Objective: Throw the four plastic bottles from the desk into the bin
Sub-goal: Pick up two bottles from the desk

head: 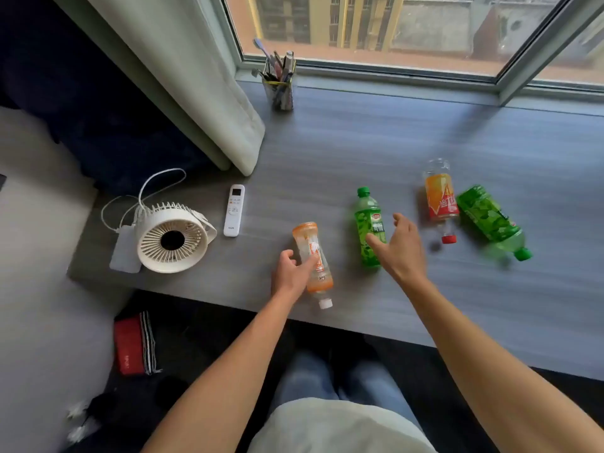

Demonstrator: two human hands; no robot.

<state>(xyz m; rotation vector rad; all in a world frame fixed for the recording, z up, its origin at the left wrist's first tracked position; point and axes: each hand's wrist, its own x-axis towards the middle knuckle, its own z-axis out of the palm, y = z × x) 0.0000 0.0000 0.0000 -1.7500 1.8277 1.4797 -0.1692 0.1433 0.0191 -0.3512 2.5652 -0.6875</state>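
Nearest, two bare forearms reaching forward over the near edge of the grey counter (327, 165). Left hand (289, 274) wrapped around the orange bottle with white cap (313, 263), fingers (310, 263) closed over its lower body, thumb on the left side, cap pointing back toward the counter edge; whether lifted or resting on the counter cannot be told. Right hand (400, 246) open, fingers spread apart, thumb over the lower part of the near green bottle (369, 228), contact not clear. Near green bottle lying flat, green cap pointing toward the window. Further right, orange bottle with red cap (439, 199) lying flat, and just beside it, touching or nearly so, far green bottle (490, 220) lying at an angle. Left of the hands, white remote (234, 210) and white fan (171, 238) with cable. Pen holder (280, 85) far back at the window. Open counter surface between bottles and window, also to the right.
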